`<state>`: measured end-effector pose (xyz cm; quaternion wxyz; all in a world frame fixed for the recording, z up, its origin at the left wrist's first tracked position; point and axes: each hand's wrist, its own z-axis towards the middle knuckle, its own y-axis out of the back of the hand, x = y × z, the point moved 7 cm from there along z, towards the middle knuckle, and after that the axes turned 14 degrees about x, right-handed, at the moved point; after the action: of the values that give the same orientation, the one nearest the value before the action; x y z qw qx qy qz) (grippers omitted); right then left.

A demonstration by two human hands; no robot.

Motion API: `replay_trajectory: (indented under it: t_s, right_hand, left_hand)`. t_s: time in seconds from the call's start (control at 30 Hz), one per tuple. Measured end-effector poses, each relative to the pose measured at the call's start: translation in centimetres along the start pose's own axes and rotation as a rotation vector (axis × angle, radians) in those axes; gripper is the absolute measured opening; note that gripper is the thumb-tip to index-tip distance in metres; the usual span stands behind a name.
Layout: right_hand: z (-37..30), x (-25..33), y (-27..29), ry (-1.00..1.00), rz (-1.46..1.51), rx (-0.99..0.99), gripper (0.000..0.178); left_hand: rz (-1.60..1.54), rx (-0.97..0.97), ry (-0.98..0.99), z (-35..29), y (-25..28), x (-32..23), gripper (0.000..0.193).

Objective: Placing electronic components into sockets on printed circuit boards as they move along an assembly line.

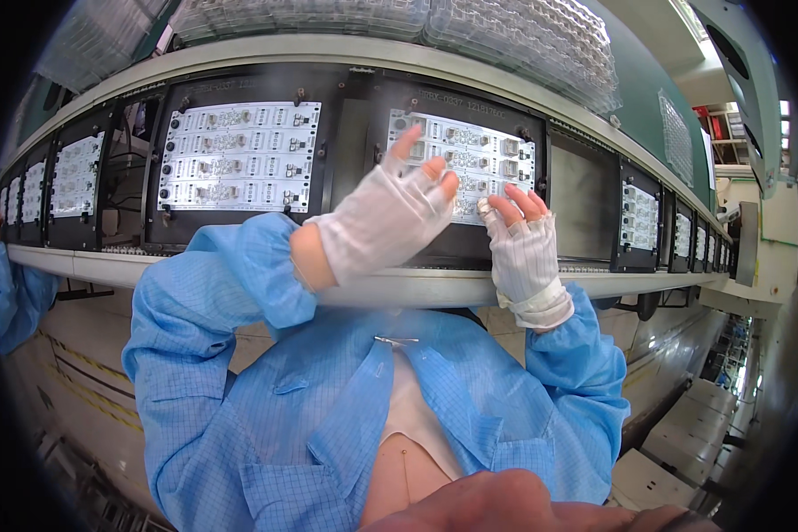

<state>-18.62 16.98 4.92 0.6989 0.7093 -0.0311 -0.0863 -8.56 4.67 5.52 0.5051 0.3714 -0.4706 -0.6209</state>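
A white circuit board panel point(492, 142) lies in a black carrier frame point(470, 89) in front of me, with rows of small components on it. Over its left part hovers my left hand point(386, 217), in a white fingerless glove. Its index finger stretches out, the other fingertips are bent but apart, and nothing shows in them. My right hand point(525, 253), gloved the same way, is at the panel's lower right edge. Its fingers are bent together near the thumb, by a small pale spot; what they hold, if anything, cannot be made out. The left hand hides part of the panel.
A second white board panel point(235, 158) in its black carrier lies to the left. Further carriers point(640, 217) line the conveyor rail point(629, 275) both ways. Clear plastic trays point(523, 44) are stacked behind. At far left another person's blue sleeve point(22, 297) shows.
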Motion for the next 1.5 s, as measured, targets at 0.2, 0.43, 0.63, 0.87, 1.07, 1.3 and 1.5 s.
replay_trajectory:
  t_s: [0.2, 0.43, 0.63, 0.87, 1.07, 1.3, 1.5]
  right_hand:
    - [3.0, -7.2, 2.1, -0.002, 0.354, -0.176, 0.045]
    - [11.6, -9.5, 2.6, -0.052, -0.253, -0.423, 0.059]
    - [12.7, -8.2, 2.3, 0.09, -0.267, -0.231, 0.066]
    - [11.1, -6.8, 0.7, 0.111, -0.255, -0.241, 0.075]
    - [9.0, -5.2, 3.1, 0.06, -0.196, -0.406, 0.08]
    - [7.7, -4.6, 3.9, 0.029, -0.078, -0.434, 0.073]
    - [7.8, -4.0, 4.0, 0.071, -0.052, -0.312, 0.07]
  left_hand:
    - [-0.036, -0.106, 0.182, -1.0, 2.2, 3.5, 0.036]
    - [0.015, -0.084, 0.24, -2.4, 2.4, 5.2, 0.036]
    - [0.091, -0.019, 0.313, -3.1, 2.5, 5.3, 0.042]
    - [0.083, 0.025, 0.407, -3.7, 1.4, 5.8, 0.041]
    - [0.015, 0.032, 0.434, -3.8, 1.6, 5.9, 0.04]
    - [-0.142, 0.07, 0.426, -4.2, 1.4, 6.6, 0.046]
    - [-0.387, -0.099, 0.375, -4.5, 1.2, 6.8, 0.037]
